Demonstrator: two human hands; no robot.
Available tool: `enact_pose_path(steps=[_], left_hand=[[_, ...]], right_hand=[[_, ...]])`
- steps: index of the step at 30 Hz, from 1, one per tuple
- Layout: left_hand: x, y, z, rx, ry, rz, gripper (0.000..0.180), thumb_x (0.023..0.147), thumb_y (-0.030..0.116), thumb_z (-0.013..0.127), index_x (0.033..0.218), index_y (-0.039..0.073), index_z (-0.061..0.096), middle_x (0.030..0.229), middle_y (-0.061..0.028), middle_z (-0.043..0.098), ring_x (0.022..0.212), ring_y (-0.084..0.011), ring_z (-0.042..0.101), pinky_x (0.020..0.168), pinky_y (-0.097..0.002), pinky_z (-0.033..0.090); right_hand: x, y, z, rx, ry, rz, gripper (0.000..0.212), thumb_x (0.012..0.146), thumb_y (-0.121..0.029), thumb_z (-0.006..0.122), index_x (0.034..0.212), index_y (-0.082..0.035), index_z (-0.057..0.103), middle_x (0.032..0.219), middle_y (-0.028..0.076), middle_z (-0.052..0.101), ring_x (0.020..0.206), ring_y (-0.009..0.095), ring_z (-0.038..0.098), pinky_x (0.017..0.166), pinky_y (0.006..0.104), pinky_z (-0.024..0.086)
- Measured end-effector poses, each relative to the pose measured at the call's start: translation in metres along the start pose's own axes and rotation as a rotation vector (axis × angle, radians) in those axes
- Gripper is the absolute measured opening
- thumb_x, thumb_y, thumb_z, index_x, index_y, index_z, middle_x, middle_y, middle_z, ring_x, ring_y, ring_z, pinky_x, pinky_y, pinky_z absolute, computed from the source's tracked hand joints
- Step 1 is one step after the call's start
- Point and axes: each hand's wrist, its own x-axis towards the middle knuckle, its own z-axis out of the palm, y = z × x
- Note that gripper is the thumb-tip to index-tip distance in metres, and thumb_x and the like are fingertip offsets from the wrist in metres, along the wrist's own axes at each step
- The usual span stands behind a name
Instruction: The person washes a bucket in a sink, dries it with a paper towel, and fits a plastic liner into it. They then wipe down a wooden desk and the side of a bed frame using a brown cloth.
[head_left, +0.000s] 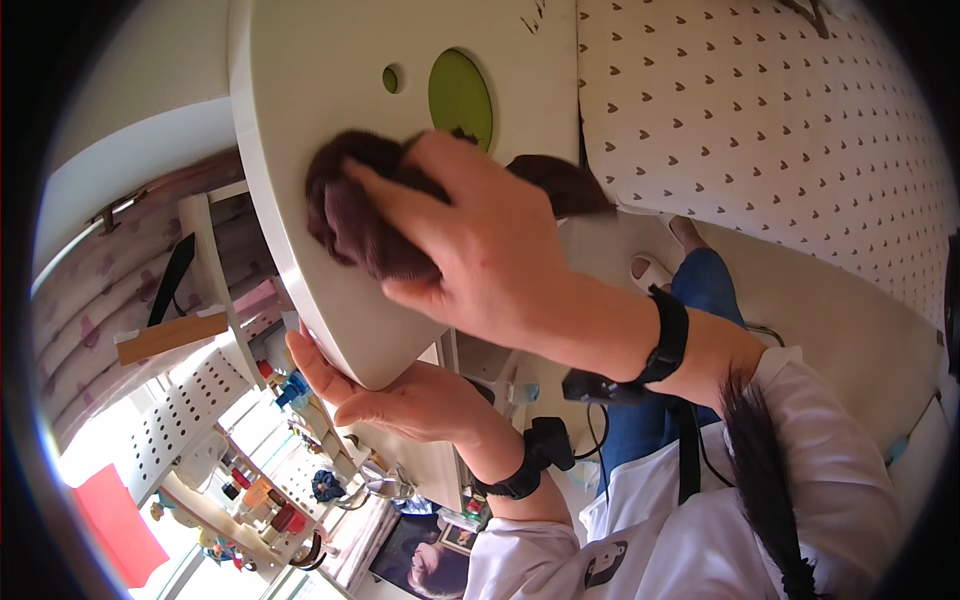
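Note:
My right hand (485,240) is closed on a bunched dark brown cloth (375,215), pressed against a white panel (330,80) with rounded corners. One loose end of the cloth trails out to the right of the hand. Just above the cloth, the panel has a large green oval (460,95) and a small green one (391,79). My left hand (405,400) is at the panel's lower corner, fingers stretched out and partly behind its edge. It appears to touch the panel from beneath, but the contact is partly hidden.
A heart-patterned cream covering (740,110) spreads across the upper right. Lower left, a white pegboard shelf (190,410) carries small items near a bright window. A framed picture (420,555) stands below my left arm. Black straps with small devices circle both wrists; a cable hangs between them.

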Motion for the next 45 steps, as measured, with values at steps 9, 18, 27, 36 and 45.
enact_pose_path(steps=[9, 18, 27, 36, 45], left_hand=[[0.002, -0.005, 0.000, 0.301, 0.039, 0.135, 0.080, 0.100, 0.053, -0.003, 0.136, -0.001, 0.045, 0.131, -0.0166, 0.055, 0.117, -0.0260, 0.058, 0.095, -0.0340, 0.057], [0.001, -0.003, 0.003, 0.276, -0.014, 0.107, 0.082, 0.098, 0.063, 0.007, 0.138, 0.001, 0.043, 0.140, -0.0133, 0.046, 0.126, -0.0249, 0.050, 0.102, -0.0350, 0.051], [0.001, 0.004, 0.011, 0.160, 0.120, 0.048, 0.077, 0.103, 0.045, -0.003, 0.130, -0.003, 0.051, 0.130, -0.0167, 0.056, 0.113, -0.0276, 0.060, 0.093, -0.0338, 0.057], [0.000, 0.000, 0.012, 0.260, 0.105, 0.139, 0.071, 0.105, 0.042, 0.001, 0.126, -0.004, 0.052, 0.130, -0.0182, 0.056, 0.112, -0.0299, 0.060, 0.093, -0.0366, 0.057], [0.003, -0.004, -0.011, 0.413, 0.021, 0.181, 0.079, 0.100, 0.059, 0.008, 0.136, -0.001, 0.045, 0.139, -0.0146, 0.047, 0.123, -0.0265, 0.053, 0.103, -0.0368, 0.050]], right_hand=[[-0.021, 0.047, 0.009, -0.022, 0.153, 0.148, 0.045, 0.071, -0.016, 0.074, 0.113, -0.006, 0.065, 0.097, 0.012, 0.057, 0.082, 0.031, 0.062, 0.066, 0.0396, 0.052], [-0.008, 0.101, 0.003, -0.175, 0.047, 0.350, 0.047, 0.073, -0.024, 0.070, 0.114, -0.003, 0.064, 0.092, 0.012, 0.058, 0.081, 0.032, 0.062, 0.067, 0.0415, 0.051], [-0.018, 0.087, -0.003, -0.071, -0.064, 0.158, 0.053, 0.070, -0.017, 0.072, 0.121, -0.011, 0.062, 0.094, 0.009, 0.055, 0.082, 0.029, 0.059, 0.065, 0.0382, 0.051], [-0.008, 0.116, -0.004, -0.242, 0.083, 0.143, 0.048, 0.072, -0.015, 0.071, 0.118, -0.006, 0.061, 0.093, 0.010, 0.055, 0.076, 0.031, 0.060, 0.063, 0.0400, 0.050], [-0.022, 0.092, -0.015, 0.079, -0.115, 0.277, 0.042, 0.070, -0.016, 0.071, 0.110, -0.005, 0.061, 0.096, 0.011, 0.056, 0.081, 0.032, 0.060, 0.068, 0.0395, 0.050]])
